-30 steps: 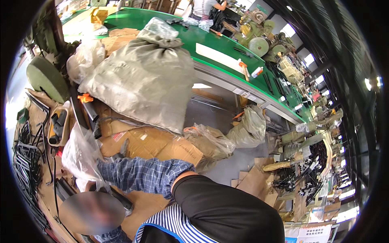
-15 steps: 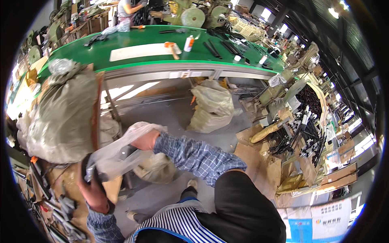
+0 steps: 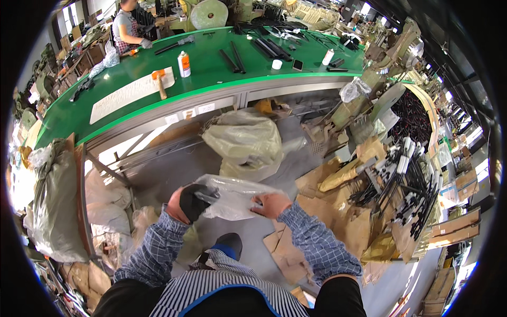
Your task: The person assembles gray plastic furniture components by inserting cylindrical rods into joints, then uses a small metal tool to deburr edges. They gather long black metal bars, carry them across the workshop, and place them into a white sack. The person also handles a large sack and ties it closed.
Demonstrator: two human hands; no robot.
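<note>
Setting: workshop floor (image 3: 253,238) before a green counter (image 3: 211,74), sacks around.
Bag: clear plastic bag (image 3: 235,195) stretched between both hands.
Left hand (image 3: 185,203): gloved, clenched on bag.
Right hand (image 3: 272,205): bare, pinching bag's edge.

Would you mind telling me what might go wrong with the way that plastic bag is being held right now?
The clear plastic bag is thin and stretched between the left hand and the right hand; the dark item gripped against it at the left hand might tear it. Loose cardboard pieces lie on the floor beside the person's shoe, a likely slip or trip hazard.
</note>
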